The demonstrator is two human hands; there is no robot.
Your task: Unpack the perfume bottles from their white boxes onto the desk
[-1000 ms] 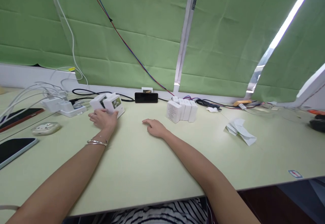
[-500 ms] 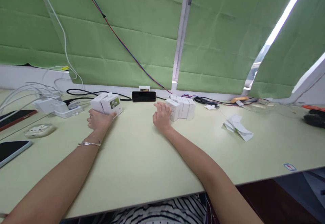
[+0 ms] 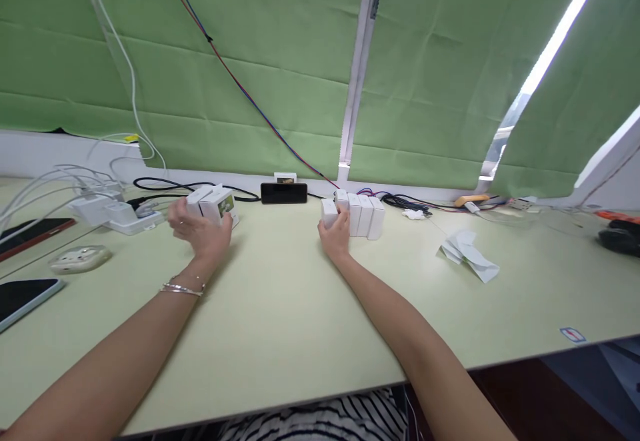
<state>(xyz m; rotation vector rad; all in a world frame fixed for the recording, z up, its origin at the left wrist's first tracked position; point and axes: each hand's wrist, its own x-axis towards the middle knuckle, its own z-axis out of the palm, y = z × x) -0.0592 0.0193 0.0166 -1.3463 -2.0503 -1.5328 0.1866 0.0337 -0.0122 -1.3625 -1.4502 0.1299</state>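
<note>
At least two white boxes (image 3: 214, 205) stand at the left hand (image 3: 204, 233), whose fingers and thumb close around the pair; the fingers are slightly blurred. Five more show on the right: one single box (image 3: 328, 210) gripped between thumb and fingers of the right hand (image 3: 337, 233), one small-topped box (image 3: 341, 196) just behind it, and a row of three boxes (image 3: 365, 216) side by side. Three phones are visible: a black phone (image 3: 284, 193) at the back, two more phones (image 3: 27, 298) at the far left. The boxes are plain white and narrow; the left pair tilts a little, and its nearer one bears a green picture panel. Whether either hand lifts its load clear of the table, I cannot tell. The table (image 3: 280, 314) is pale cream, with one folded paper (image 3: 470, 254) at right and a coil of black cable (image 3: 407, 202) near the wall. Green blinds (image 3: 260, 41) cover the windows, with bright light through a slanting gap.
</note>
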